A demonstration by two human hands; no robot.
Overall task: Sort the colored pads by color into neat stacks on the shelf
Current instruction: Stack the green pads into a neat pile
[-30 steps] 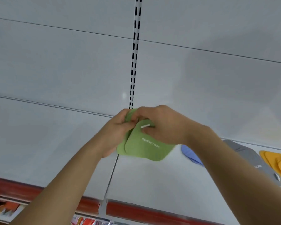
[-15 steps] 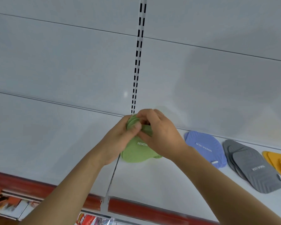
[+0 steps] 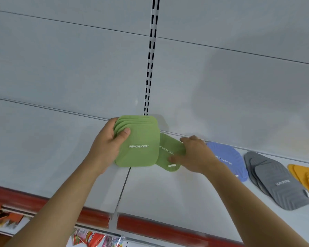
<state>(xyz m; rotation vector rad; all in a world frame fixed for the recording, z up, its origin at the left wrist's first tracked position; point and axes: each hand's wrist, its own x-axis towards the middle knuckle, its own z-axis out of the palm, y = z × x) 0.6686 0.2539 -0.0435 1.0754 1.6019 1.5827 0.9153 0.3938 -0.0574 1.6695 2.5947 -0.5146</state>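
The left hand grips a fanned stack of green pads above the shelf — the right hand pinches one green pad just beside it.

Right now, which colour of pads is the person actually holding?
The green pads: the left hand grips a fanned stack and the right hand holds one more. The blue, grey and orange pads lie untouched.
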